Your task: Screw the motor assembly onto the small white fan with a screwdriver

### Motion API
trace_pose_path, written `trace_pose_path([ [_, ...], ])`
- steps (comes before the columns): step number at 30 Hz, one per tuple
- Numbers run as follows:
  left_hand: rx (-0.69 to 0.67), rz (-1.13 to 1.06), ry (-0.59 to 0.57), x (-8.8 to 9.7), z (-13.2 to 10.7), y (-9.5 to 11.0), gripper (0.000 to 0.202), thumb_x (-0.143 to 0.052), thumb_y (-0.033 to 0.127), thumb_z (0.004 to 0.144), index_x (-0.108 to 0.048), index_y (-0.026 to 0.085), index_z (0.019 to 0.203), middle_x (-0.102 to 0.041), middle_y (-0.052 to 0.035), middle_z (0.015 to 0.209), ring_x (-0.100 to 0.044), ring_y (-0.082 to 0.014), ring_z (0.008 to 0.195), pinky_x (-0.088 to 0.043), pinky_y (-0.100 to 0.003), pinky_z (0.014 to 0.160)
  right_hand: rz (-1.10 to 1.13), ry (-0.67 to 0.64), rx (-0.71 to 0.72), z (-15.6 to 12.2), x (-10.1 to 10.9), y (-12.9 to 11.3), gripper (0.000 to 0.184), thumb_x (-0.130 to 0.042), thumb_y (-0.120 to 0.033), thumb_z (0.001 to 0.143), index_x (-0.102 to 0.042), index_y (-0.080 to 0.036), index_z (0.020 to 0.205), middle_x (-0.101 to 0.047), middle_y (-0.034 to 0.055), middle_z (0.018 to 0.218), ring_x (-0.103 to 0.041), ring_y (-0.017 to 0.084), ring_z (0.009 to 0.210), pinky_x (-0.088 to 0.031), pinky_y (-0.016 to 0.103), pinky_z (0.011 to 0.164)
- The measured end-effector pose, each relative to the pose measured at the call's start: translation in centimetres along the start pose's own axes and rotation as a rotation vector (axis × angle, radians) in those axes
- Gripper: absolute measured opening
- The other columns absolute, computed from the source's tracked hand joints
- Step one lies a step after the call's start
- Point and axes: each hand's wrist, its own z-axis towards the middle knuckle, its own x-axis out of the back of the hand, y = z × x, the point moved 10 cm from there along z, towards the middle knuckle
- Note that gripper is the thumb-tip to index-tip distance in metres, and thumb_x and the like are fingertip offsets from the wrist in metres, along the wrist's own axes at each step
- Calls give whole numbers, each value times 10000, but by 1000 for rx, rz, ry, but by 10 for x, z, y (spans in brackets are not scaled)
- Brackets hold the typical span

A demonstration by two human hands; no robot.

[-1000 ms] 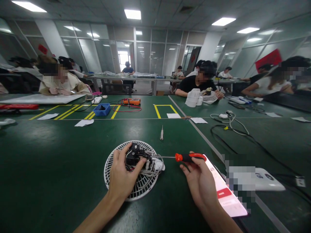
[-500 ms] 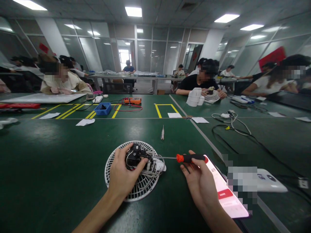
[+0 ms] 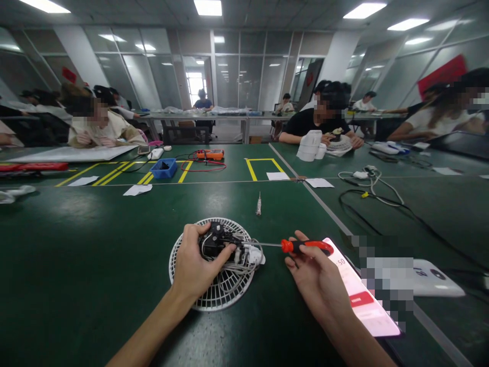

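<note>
A black fan motor (image 3: 216, 239) sits on a round white fan grille (image 3: 225, 302) on the green table. My left hand (image 3: 196, 262) is closed around the motor, thumb and fingers on opposite sides. My right hand (image 3: 315, 270) holds a red and black screwdriver (image 3: 308, 247) by its handle. The screwdriver lies nearly level, its shaft pointing left and its tip at the motor assembly; the exact contact is hidden. Coiled grey cable (image 3: 237, 272) and a white plug (image 3: 254, 256) rest on the grille's right side.
A lit phone (image 3: 369, 300) lies under and beside my right hand. Beyond the grille lies a small clear screwdriver (image 3: 259, 205). Farther back are a blue bin (image 3: 163, 168) and an orange multimeter (image 3: 211, 154). Loose cables (image 3: 372, 196) lie at right. Co-workers sit across the table.
The screwdriver handle has turned in my right hand, showing more red now. My left hand stays on the motor. The whole view has shifted slightly.
</note>
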Motion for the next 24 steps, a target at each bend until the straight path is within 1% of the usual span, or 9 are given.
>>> trace_pose_path([
  [4,-58,-31,11,1,1,4,547,-807,490,776,-524,209,1150,-586,-118,1276,-624,-278,1206,-571,-495,1000,1,-43,21,0,-4,-4,411,-821,-182,515,-714,-224,910,-672,16,878,-543,151,708,-407,252,533],
  [8,-29,-102,-31,-5,0,1,544,-799,462,796,-496,217,1176,-559,-143,1441,-581,-291,1335,-518,-527,1106,25,-63,25,0,-4,-3,465,-868,-163,491,-712,-216,925,-561,-53,692,-427,108,584,-350,233,494],
  [11,-5,-135,-44,-6,-1,-2,548,-795,465,803,-498,221,1194,-585,-139,1437,-599,-282,1323,-521,-518,1110,14,-80,57,1,-4,-4,473,-943,-202,509,-703,-206,916,-482,-94,634,-327,73,521,-295,217,463],
  [13,21,-133,-50,-7,-1,-4,566,-794,479,801,-510,221,1216,-642,-128,1356,-661,-269,1228,-560,-499,1056,-8,-100,76,2,-6,-4,446,-973,-254,536,-690,-203,877,-487,-100,645,-274,57,495,-266,216,447],
  [15,45,-111,-44,-6,-1,-7,586,-799,505,785,-530,219,1219,-688,-110,1247,-709,-257,1108,-598,-476,983,-37,-95,75,3,-5,-3,430,-974,-315,565,-689,-205,868,-541,-82,677,-308,63,493,-289,223,448],
  [18,52,-77,-22,-3,-2,-7,604,-801,532,766,-546,222,1217,-707,-83,1150,-728,-244,1012,-621,-447,912,-50,-42,40,2,0,0,459,-946,-369,591,-709,-218,953,-651,-24,774,-525,130,613,-441,262,549],
  [20,39,-64,-27,-3,-1,-5,613,-792,525,776,-541,230,1252,-708,-74,1145,-725,-239,1017,-620,-435,915,-30,-34,25,0,1,1,504,-925,-329,567,-709,-224,1010,-705,14,878,-629,187,792,-508,303,666],
  [22,17,-44,-38,-4,-1,-3,654,-780,509,792,-524,237,1329,-705,-81,1188,-715,-243,1066,-606,-440,955,-15,-50,38,-1,0,0,521,-889,-257,529,-705,-234,1016,-719,20,942,-648,214,914,-521,324,731],
  [24,-5,-25,-46,-5,-1,-1,727,-771,501,805,-489,238,1421,-693,-100,1257,-701,-256,1125,-586,-458,1002,-29,-63,66,-2,-2,-2,487,-862,-217,513,-698,-242,972,-706,-2,901,-638,204,892,-514,318,724],
])
